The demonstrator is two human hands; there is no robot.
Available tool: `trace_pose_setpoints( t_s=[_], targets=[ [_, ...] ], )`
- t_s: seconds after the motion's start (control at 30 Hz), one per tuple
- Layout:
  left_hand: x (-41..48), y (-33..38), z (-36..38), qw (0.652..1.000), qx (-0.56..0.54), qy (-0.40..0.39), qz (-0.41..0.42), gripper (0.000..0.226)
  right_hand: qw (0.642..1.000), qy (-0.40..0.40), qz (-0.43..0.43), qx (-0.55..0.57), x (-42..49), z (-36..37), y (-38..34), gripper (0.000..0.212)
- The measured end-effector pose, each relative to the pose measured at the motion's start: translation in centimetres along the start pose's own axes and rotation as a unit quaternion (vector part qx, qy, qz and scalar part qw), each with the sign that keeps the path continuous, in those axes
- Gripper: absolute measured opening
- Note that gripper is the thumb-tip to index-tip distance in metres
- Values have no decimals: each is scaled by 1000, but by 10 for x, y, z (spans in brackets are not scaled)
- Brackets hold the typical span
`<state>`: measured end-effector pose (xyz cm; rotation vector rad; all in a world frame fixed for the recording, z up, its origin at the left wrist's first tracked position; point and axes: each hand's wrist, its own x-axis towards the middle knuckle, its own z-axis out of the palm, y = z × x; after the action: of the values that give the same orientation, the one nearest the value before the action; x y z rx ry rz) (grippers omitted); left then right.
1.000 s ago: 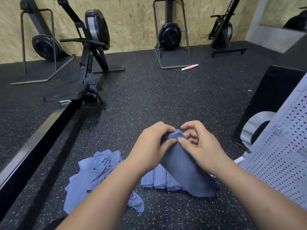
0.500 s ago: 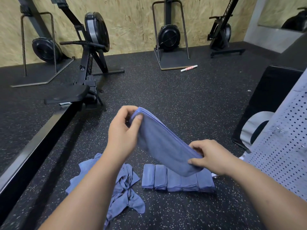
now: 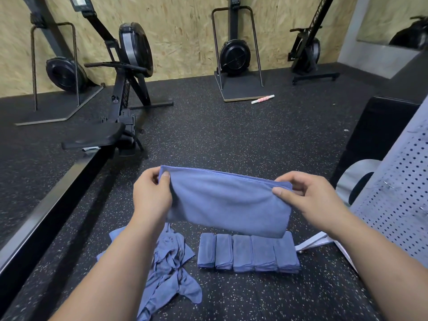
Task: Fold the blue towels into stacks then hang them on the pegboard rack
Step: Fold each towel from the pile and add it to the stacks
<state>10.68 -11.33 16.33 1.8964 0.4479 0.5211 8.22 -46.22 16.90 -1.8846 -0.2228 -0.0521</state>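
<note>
I hold a half-folded blue towel (image 3: pixel 228 202) stretched out flat in the air above the floor. My left hand (image 3: pixel 151 195) pinches its upper left corner and my right hand (image 3: pixel 310 195) pinches its upper right corner. Below it, a row of several folded blue towels (image 3: pixel 249 253) lies side by side on the black rubber floor. A crumpled heap of unfolded blue towels (image 3: pixel 169 267) lies left of that row, partly behind my left forearm. The grey pegboard rack (image 3: pixel 398 198) leans at the right edge.
A black rowing machine rail (image 3: pixel 53 205) runs along the left, with its seat (image 3: pixel 92 137) and flywheel beyond. More exercise machines stand along the wooden back wall. A pink and white roller (image 3: pixel 262 99) lies on the far floor. A black box (image 3: pixel 375 135) stands behind the pegboard.
My hands were together on the bunched towel, then moved apart. The towel now hangs level and spread wide between both hands, higher than before.
</note>
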Motion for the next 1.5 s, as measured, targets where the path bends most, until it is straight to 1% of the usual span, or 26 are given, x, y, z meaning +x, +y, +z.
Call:
trace_pose_setpoints(
  t_s=[0.07, 0.17, 0.23, 0.27, 0.3, 0.33, 0.37, 0.4, 0.43, 0.47, 0.5, 0.53, 0.6, 0.67, 0.7, 0.77, 0.83, 0.9, 0.97, 1.1, 1.17, 1.3, 1.4, 1.5],
  targets=[
    [-1, 1, 1, 999, -22, 1, -24, 14, 999, 21, -1, 30, 0, 1, -3, 5],
    [-7, 11, 5, 996, -48, -5, -72, 14, 998, 46, -4, 45, -1, 5, -8, 5],
    [-13, 23, 7, 989, -92, -12, -119, 22, 998, 54, -15, 37, -2, 8, -11, 3],
    [-16, 30, 8, 983, -122, -25, -134, 22, 998, 59, -24, 20, -2, 8, -11, 4],
    [-19, 34, 9, 982, -135, -41, -124, 21, 997, 63, -38, -3, -2, 9, -11, 5],
    [-24, 37, 9, 989, -120, -55, -73, 22, 996, 68, -53, -28, -3, 11, -12, 5],
    [-32, 38, 10, 994, -81, -71, 8, 26, 994, 72, -67, -48, -4, 12, -13, 4],
    [-40, 37, 10, 990, -30, -92, 99, 31, 993, 73, -77, -59, -6, 14, -16, 4],
    [-49, 38, 12, 975, 21, -109, 193, 38, 992, 69, -86, -67, -7, 16, -18, 5],
    [-57, 40, 15, 952, 55, -136, 268, 45, 991, 61, -95, -74, -10, 19, -22, 5],
    [-63, 41, 19, 929, 75, -176, 316, 52, 990, 50, -104, -83, -11, 23, -25, 6],
    [-69, 40, 24, 910, 86, -226, 337, 58, 988, 38, -115, -95, -13, 27, -27, 7],
    [-77, 38, 34, 880, 102, -320, 335, 60, 983, 11, -140, -120, -15, 33, -29, 8],
    [-83, 33, 40, 865, 100, -385, 306, 51, 977, -11, -158, -142, -17, 35, -30, 9],
    [-84, 32, 41, 864, 96, -400, 290, 45, 976, -18, -157, -151, -18, 35, -31, 9],
    [-84, 30, 43, 877, 89, -391, 264, 30, 978, -34, -137, -154, -19, 32, -31, 13],
    [-81, 28, 43, 897, 96, -358, 241, 23, 985, -47, -107, -129, -18, 27, -29, 19],
    [-79, 27, 42, 911, 112, -321, 231, 22, 991, -32, -85, -99, -16, 25, -24, 22],
    [-79, 29, 41, 918, 114, -304, 228, 22, 992, 3, -78, -97, -14, 26, -21, 20],
    [-81, 33, 41, 918, 57, -343, 190, 17, 990, 44, -88, -97, -16, 30, -24, 15],
    [-81, 33, 42, 921, 40, -347, 175, 17, 990, 52, -87, -95, -17, 32, -27, 15],
    [-80, 34, 43, 944, 23, -289, 160, 19, 980, 86, -138, -117, -17, 39, -25, 16],
    [-82, 35, 44, 959, 6, -245, 145, 20, 975, 102, -133, -146, -20, 44, -21, 13],
    [-82, 35, 44, 964, -4, -219, 148, 24, 978, 84, -129, -143, -22, 49, -20, 12]
  ],
)
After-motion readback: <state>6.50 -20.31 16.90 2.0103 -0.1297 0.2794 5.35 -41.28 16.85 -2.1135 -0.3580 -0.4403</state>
